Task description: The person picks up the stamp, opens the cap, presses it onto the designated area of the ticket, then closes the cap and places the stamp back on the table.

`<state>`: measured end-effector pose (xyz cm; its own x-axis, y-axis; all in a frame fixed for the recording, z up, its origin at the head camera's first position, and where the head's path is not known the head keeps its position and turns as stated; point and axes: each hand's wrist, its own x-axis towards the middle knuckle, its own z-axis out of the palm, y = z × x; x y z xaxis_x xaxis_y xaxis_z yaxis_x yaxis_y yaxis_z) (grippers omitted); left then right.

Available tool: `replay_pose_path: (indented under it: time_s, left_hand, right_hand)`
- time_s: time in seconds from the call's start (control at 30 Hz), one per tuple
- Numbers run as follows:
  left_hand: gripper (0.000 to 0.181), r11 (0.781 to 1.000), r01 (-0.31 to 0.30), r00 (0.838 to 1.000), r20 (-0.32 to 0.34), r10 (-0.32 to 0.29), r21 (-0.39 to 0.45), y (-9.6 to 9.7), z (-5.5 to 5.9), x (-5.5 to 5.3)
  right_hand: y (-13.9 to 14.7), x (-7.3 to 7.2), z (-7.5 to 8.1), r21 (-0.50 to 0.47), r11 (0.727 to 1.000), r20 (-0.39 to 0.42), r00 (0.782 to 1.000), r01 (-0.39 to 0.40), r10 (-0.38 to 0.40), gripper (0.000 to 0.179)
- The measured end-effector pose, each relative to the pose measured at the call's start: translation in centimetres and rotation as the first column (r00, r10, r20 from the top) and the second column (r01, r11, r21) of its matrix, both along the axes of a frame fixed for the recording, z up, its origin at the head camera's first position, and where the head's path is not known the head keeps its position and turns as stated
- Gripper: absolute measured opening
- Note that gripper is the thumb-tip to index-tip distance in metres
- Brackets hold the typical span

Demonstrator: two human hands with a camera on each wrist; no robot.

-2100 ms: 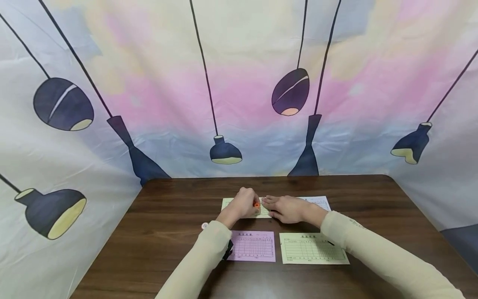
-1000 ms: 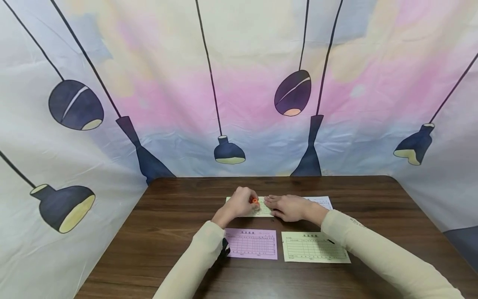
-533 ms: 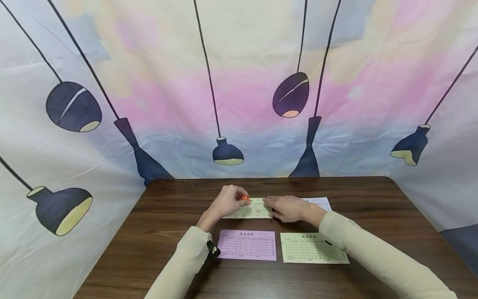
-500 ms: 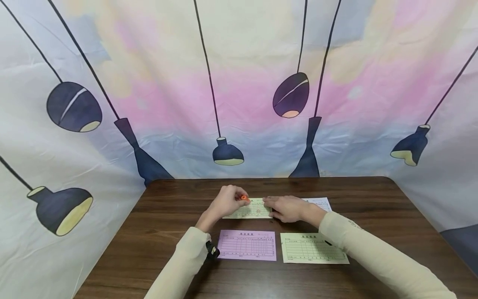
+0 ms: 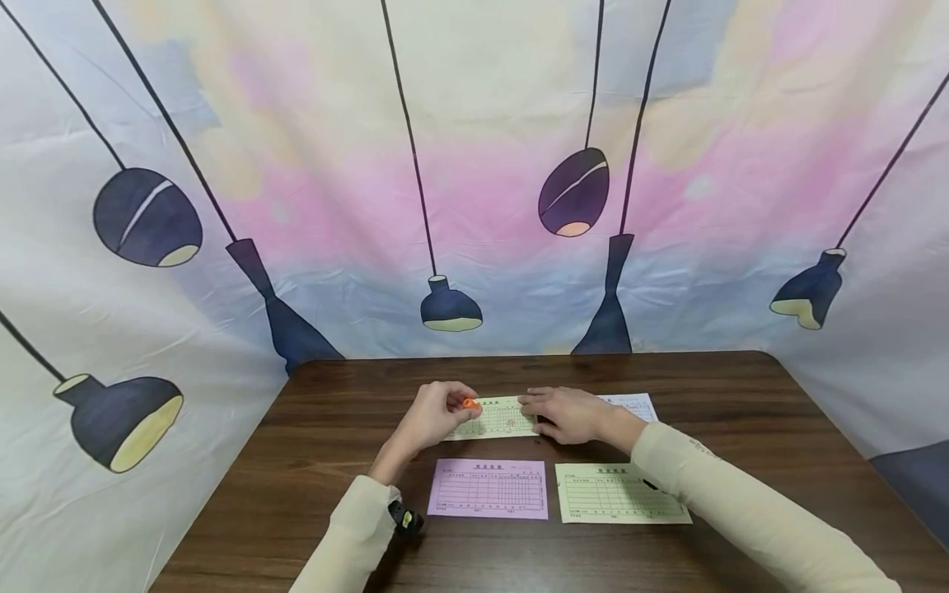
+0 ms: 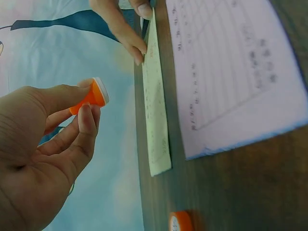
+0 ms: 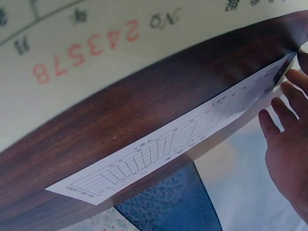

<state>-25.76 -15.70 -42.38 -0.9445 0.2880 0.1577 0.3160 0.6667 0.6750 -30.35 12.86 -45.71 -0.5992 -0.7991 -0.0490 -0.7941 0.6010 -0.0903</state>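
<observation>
- I've got L hand pinching the orange stamp btwn thumb & fingertips
- On my L wrist cam the stamp is up off the table, white end turned twd the tabletop
- Head cam puts stamp by the L part of the far green slip, w/ L hand overlapping that end
- My R hand is released, fingers out & laid on the R end of the same slip
- I see a red mark on that slip, btwn the two hands
- White slip sits behind R hand & wrist, partly hidden
- Nearer me: purple slip on L, near green slip just beside it on R, a gap btwn them
- R sleeve covers the upper R corner of near green; R wrist cam gives me red digits, upside down
- A 2nd orange round piece w/ a pale face, cut off at bottom of L wrist view
- Backdrop behind: pastel cloth, dark lamps printed on it
</observation>
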Motion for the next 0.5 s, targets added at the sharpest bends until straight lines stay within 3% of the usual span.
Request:
replay_pose_path:
  time_s: [0.5]
  left_hand:
    - [0.012, 0.999, 0.024, 0.999, -0.039, -0.023, 0.026, -0.5, -0.3, 0.6]
  right_hand:
    - [-0.9, 0.5, 1.3, 0.047, 0.997, 0.032, 0.997, 0.068, -0.070, 0.042]
